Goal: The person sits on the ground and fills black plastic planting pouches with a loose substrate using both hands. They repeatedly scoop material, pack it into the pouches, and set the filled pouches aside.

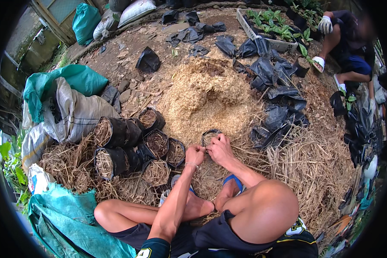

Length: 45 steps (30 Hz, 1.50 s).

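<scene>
A black plastic grow bag [210,134] with pale filling stands between my feet and a mound of sawdust-like material [209,96]. My left hand [195,154] pinches the near left part of its rim. Against the near right side, my right hand [220,149] has its fingers bent at the rim, its fingertips close to the left ones. The hands hide much of the bag. To the left, several filled black grow bags [156,143] stand or lie together, topped with dry straw or dark soil.
Dry straw [312,167] lies at the right. Black plastic bags [266,69] are scattered beyond it, near a white crate [245,24] of seedlings. Woven sacks [80,106] lie at the left. Another person [351,48] wearing gloves sits at the upper right.
</scene>
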{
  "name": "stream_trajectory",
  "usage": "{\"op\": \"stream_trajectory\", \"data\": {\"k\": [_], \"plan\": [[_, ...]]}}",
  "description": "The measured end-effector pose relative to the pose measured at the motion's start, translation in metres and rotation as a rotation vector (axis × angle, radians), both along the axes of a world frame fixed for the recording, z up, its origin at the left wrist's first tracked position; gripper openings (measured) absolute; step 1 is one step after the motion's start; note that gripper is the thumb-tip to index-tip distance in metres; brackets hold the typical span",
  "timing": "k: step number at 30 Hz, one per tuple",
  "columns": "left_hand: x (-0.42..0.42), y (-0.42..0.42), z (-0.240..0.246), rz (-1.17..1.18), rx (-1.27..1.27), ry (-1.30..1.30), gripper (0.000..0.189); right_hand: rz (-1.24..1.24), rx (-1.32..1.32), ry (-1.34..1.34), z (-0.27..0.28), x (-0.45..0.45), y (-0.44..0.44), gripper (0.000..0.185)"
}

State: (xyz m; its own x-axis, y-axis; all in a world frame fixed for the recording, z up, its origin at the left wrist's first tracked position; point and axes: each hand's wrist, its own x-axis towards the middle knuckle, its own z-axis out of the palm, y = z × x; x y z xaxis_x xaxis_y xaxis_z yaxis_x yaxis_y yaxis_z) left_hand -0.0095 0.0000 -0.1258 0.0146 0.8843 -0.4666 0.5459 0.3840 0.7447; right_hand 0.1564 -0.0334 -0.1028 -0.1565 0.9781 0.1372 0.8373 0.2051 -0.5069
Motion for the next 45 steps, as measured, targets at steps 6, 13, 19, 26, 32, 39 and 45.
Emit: {"op": "stream_trajectory", "data": {"k": [6, 13, 19, 26, 32, 39, 45], "plan": [[0.002, -0.006, 0.012, 0.026, -0.193, -0.222, 0.016, 0.058, -0.023, -0.106, 0.004, 0.001, 0.006, 0.015], [0.003, -0.008, 0.008, 0.200, -0.256, -0.302, 0.023, 0.037, -0.175, 0.223, 0.034, 0.025, 0.017, 0.017], [0.009, 0.000, -0.005, 0.010, 0.182, 0.064, 0.056, 0.071, 0.029, 0.101, 0.010, 0.021, 0.018, 0.015], [0.012, 0.009, -0.038, -0.046, 0.301, 0.185, 0.055, -0.077, 0.025, 0.182, -0.003, 0.013, 0.015, 0.012], [0.015, 0.015, -0.054, 0.093, 0.058, -0.003, 0.053, 0.056, -0.066, 0.193, 0.000, 0.029, 0.029, 0.012], [0.027, 0.011, -0.035, 0.068, 0.137, 0.129, 0.054, -0.052, -0.139, 0.161, -0.002, 0.031, 0.030, 0.016], [0.023, 0.008, -0.010, 0.067, 0.080, 0.057, 0.050, -0.136, 0.050, 0.107, -0.009, 0.017, 0.023, 0.012]]}}
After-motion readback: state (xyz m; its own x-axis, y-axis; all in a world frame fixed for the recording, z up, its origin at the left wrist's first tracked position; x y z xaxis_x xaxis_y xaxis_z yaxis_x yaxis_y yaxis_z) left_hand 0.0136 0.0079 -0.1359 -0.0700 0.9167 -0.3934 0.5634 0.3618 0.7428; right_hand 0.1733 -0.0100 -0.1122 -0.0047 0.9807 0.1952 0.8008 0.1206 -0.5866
